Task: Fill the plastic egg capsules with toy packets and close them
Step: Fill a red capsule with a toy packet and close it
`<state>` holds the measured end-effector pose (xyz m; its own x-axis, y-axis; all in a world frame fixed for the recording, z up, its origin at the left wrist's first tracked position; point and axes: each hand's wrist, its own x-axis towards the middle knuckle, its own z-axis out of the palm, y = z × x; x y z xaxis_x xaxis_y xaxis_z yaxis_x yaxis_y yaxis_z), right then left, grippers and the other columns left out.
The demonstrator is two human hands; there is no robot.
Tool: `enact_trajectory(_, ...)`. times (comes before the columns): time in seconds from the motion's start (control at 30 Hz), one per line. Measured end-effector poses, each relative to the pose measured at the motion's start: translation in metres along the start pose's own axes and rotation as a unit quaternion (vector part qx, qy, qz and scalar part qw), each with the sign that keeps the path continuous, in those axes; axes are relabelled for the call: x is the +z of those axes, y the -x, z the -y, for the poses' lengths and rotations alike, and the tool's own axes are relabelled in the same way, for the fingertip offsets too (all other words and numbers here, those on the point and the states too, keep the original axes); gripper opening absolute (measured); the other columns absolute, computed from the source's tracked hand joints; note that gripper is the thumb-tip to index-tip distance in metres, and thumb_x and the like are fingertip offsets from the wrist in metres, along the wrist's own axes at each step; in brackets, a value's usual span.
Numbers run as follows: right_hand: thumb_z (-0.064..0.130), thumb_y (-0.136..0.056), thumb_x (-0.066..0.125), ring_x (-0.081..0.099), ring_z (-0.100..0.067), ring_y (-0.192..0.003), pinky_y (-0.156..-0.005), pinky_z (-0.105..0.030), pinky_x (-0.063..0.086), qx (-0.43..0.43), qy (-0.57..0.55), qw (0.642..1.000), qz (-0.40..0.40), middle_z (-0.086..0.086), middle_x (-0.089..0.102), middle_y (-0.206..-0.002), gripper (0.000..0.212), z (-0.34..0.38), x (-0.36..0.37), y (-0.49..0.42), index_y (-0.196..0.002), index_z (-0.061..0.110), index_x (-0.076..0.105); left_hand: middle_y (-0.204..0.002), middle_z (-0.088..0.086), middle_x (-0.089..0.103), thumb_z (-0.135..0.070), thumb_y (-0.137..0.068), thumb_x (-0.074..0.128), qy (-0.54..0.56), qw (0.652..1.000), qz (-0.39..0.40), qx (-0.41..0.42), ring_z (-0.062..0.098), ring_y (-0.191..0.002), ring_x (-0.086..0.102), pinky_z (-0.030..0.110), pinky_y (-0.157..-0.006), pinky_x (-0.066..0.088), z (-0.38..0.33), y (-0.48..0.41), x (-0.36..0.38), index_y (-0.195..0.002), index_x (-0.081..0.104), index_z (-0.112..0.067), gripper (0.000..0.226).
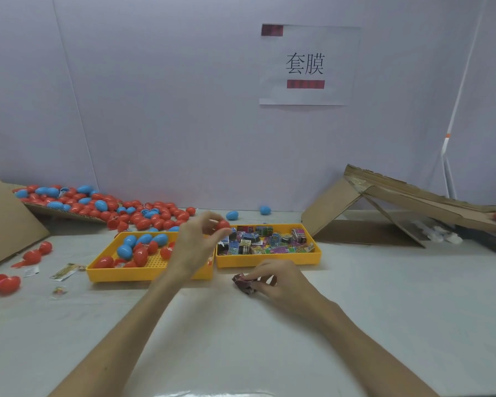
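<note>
1. Head view: your left hand (196,239) is raised over the gap between the two yellow trays, pinching a red egg capsule (222,224) in its fingertips.
2. Your right hand (278,280) rests on the counter (384,296), gripping a crumpled toy packet (242,283) in front of the packet tray (269,260).

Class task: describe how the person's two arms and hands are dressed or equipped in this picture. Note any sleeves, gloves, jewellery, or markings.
Both forearms are bare from the picture's bottom edge up to the hands; no sleeves show. The left hand and right hand wear no gloves. No rings, watch, bracelets, or markings are visible on either wrist or on the fingers that show.
</note>
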<state>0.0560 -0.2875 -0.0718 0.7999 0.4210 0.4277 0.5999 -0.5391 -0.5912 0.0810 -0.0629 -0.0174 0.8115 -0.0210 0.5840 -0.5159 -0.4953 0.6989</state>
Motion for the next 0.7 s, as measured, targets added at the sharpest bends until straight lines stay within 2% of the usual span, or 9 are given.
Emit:
enact_trajectory(0.07,0.011,-0.088,0.075,0.063,-0.007,-0.08,-0.067,-0.009,0.043,-0.003,-0.004,1.0,-0.006,0.004,0.073,-0.095,0.023,0.0,-0.001,0.0,-0.108,0.023,0.08,-0.089,-0.008,0.077,-0.014,-0.09,0.076,0.162,0.985,0.053,-0.032,0.01,-0.088,0.073,0.022,-0.067,0.059,-0.012,0.019,0.014,-0.102,0.071,-0.032,0.021)
enact_trajectory(0.13,0.011,-0.088,0.076,0.063,-0.005,-0.08,-0.067,-0.009,0.042,0.001,-0.009,1.0,-0.006,0.003,0.074,-0.095,0.022,0.0,-0.002,0.0,-0.107,0.022,0.08,-0.098,0.001,0.079,-0.008,-0.092,0.072,0.278,0.951,0.087,-0.102,0.017,-0.092,0.075,0.026,-0.072,0.06,-0.017,0.031,0.023,-0.11,0.075,-0.026,0.026)
enact_trajectory(0.23,0.01,-0.086,0.076,0.061,-0.001,-0.078,-0.065,-0.009,0.042,0.009,-0.008,1.0,0.009,0.007,0.073,-0.095,0.024,0.0,-0.003,0.0,-0.106,0.022,0.08,-0.103,0.005,0.078,-0.005,-0.09,0.072,0.313,0.931,0.118,-0.145,0.023,-0.096,0.076,0.029,-0.075,0.061,-0.013,0.037,0.025,-0.113,0.075,-0.016,0.026)
enact_trajectory(0.3,0.01,-0.082,0.077,0.062,-0.005,-0.078,-0.064,-0.01,0.043,0.017,-0.02,1.0,0.01,0.008,0.073,-0.094,0.025,0.0,-0.004,0.001,-0.103,0.024,0.081,-0.099,0.005,0.078,-0.005,-0.092,0.072,0.266,0.95,0.111,-0.121,0.022,-0.093,0.075,0.03,-0.073,0.062,-0.009,0.039,0.024,-0.109,0.075,-0.017,0.022)
enact_trajectory(0.37,0.01,-0.08,0.077,0.065,-0.008,-0.079,-0.064,-0.012,0.045,0.027,-0.028,0.999,0.006,0.008,0.073,-0.094,0.024,0.001,-0.006,0.001,-0.099,0.024,0.082,-0.097,0.003,0.075,-0.005,-0.095,0.067,0.173,0.977,0.093,-0.077,0.015,-0.086,0.072,0.026,-0.068,0.059,-0.008,0.04,0.024,-0.102,0.072,-0.019,0.016)
enact_trajectory(0.47,0.007,-0.08,0.077,0.067,-0.009,-0.082,-0.066,-0.015,0.049,0.038,-0.032,0.999,0.01,0.007,0.076,-0.095,0.024,0.001,-0.01,0.001,-0.098,0.023,0.082,-0.081,0.005,0.063,-0.013,-0.092,0.041,0.12,0.987,0.097,-0.049,0.011,-0.069,0.056,0.02,-0.06,0.044,-0.014,0.044,0.028,-0.085,0.065,-0.012,0.025)
enact_trajectory(0.53,0.005,-0.083,0.076,0.069,-0.014,-0.083,-0.068,-0.021,0.053,0.041,-0.041,0.998,0.01,0.003,0.078,-0.093,0.023,0.002,-0.013,0.001,-0.098,0.021,0.082,-0.074,-0.005,0.056,-0.02,-0.084,0.035,0.068,0.99,0.119,-0.034,0.003,-0.067,0.05,0.023,-0.063,0.037,-0.014,0.044,0.028,-0.08,0.065,-0.014,0.031)
enact_trajectory(0.63,0.002,-0.083,0.073,0.071,-0.021,-0.079,-0.072,-0.036,0.057,0.059,-0.06,0.996,0.002,0.0,0.078,-0.09,0.025,0.003,-0.018,0.002,-0.096,0.021,0.083,-0.076,-0.01,0.055,-0.018,-0.095,0.045,-0.025,0.977,0.21,-0.038,0.0,-0.068,0.05,0.023,-0.065,0.038,-0.004,0.045,0.027,-0.104,0.068,-0.027,0.026)
enact_trajectory(0.7,-0.002,-0.083,0.07,0.072,-0.022,-0.079,-0.073,-0.036,0.058,0.064,-0.07,0.995,0.006,-0.001,0.078,-0.089,0.027,0.003,-0.021,0.003,-0.095,0.019,0.083,-0.088,-0.008,0.063,-0.02,-0.096,0.057,-0.058,0.961,0.269,-0.036,0.003,-0.076,0.056,0.023,-0.073,0.045,0.003,0.047,0.026,-0.12,0.065,-0.034,0.029)
